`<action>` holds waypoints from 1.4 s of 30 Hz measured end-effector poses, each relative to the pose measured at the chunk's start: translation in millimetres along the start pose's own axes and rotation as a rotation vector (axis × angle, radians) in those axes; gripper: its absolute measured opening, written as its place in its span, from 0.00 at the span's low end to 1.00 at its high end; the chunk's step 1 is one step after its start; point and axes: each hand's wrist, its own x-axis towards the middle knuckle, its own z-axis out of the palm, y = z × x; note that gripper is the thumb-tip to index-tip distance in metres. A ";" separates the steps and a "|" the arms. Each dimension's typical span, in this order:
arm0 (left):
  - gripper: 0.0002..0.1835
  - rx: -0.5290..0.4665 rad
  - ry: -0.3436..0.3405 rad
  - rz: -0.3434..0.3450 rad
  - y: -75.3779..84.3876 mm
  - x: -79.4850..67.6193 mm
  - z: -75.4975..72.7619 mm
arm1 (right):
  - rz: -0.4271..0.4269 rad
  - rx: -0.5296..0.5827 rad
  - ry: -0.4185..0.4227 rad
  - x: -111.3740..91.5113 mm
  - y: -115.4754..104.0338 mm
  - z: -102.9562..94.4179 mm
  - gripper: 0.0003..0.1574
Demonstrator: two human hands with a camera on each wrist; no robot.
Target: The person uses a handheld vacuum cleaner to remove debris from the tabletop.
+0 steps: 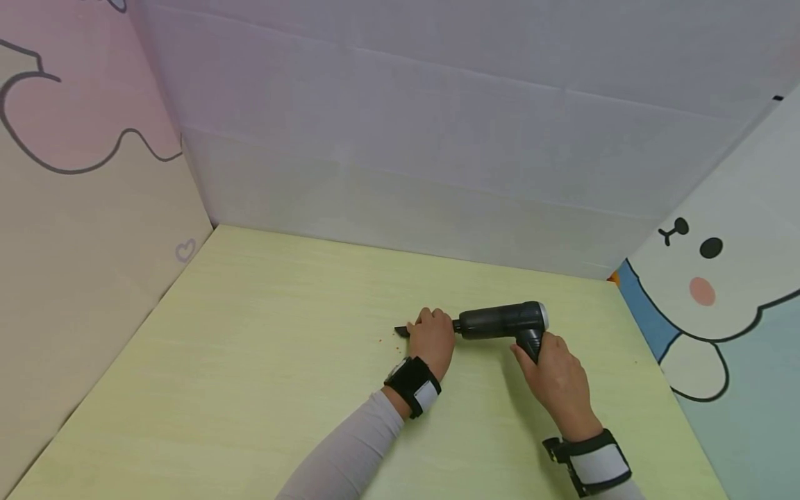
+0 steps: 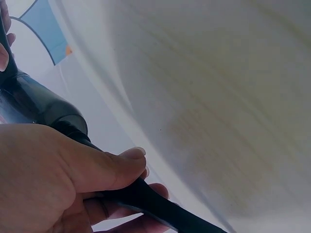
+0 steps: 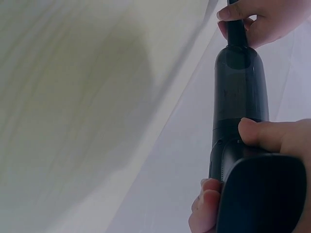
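Observation:
A black handheld vacuum cleaner (image 1: 500,321) with a smoky see-through barrel is held over the yellow tabletop, its narrow nozzle (image 1: 402,331) pointing left. My right hand (image 1: 558,382) grips its handle, and in the right wrist view that thumb lies along the vacuum body (image 3: 239,97). At the front end, my left hand (image 1: 432,345) holds the nozzle, covering much of it in the head view. The left wrist view shows the thumb on one side of the nozzle (image 2: 150,201) and fingers on the other. A few reddish crumbs (image 1: 398,349) lie close to the nozzle tip.
The yellow tabletop (image 1: 219,368) is bounded by a pale back wall (image 1: 406,153), a cartoon-printed left panel (image 1: 94,243) and a right panel (image 1: 744,347) with a cartoon animal. Both wrists wear black straps; the left strap (image 1: 412,385) sits over a light sleeve.

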 end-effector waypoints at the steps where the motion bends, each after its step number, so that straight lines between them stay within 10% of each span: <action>1: 0.09 -0.002 -0.004 0.001 0.0 0.2 0.5 | -0.002 0.000 0.003 0.1 -0.1 -0.1 0.32; 42: 0.08 -0.026 -0.004 -0.026 1.7 -6.4 -1.4 | -0.009 -0.008 -0.009 -5.1 -1.6 -4.4 0.32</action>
